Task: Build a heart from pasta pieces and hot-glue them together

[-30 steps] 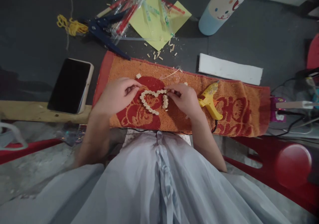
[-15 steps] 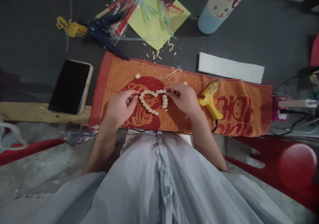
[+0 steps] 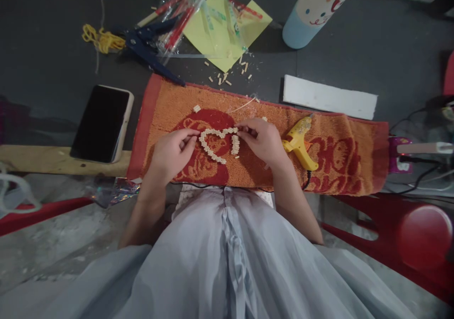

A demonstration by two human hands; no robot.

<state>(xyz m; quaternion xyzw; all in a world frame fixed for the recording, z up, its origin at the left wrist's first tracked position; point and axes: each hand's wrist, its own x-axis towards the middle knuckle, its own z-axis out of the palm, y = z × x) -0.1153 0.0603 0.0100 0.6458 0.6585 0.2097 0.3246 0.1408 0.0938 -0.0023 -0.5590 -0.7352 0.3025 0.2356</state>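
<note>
A heart outline of small pale wooden stick pieces [image 3: 208,152] lies on an orange and red towel [image 3: 255,172]. Its upper right end reaches the fingertips of my right hand [image 3: 261,140], which are pinched together on it. At the outline's left edge, the thumb and index finger of my left hand [image 3: 174,152] close on its side. A separate short row of stick pieces [image 3: 235,145] lies at the lower right of the outline, with gaps at both ends. To the right of my right hand, a yellow glue gun [image 3: 300,141] rests on the towel.
Beyond the towel are blue pliers [image 3: 151,56], yellow string [image 3: 102,39], plastic-wrapped sticks [image 3: 180,23], a yellow-green paper [image 3: 216,39] and scattered stick bits [image 3: 225,78]. A phone [image 3: 102,124] lies left. A bottle [image 3: 308,18] and a white strip [image 3: 329,96] are at the right.
</note>
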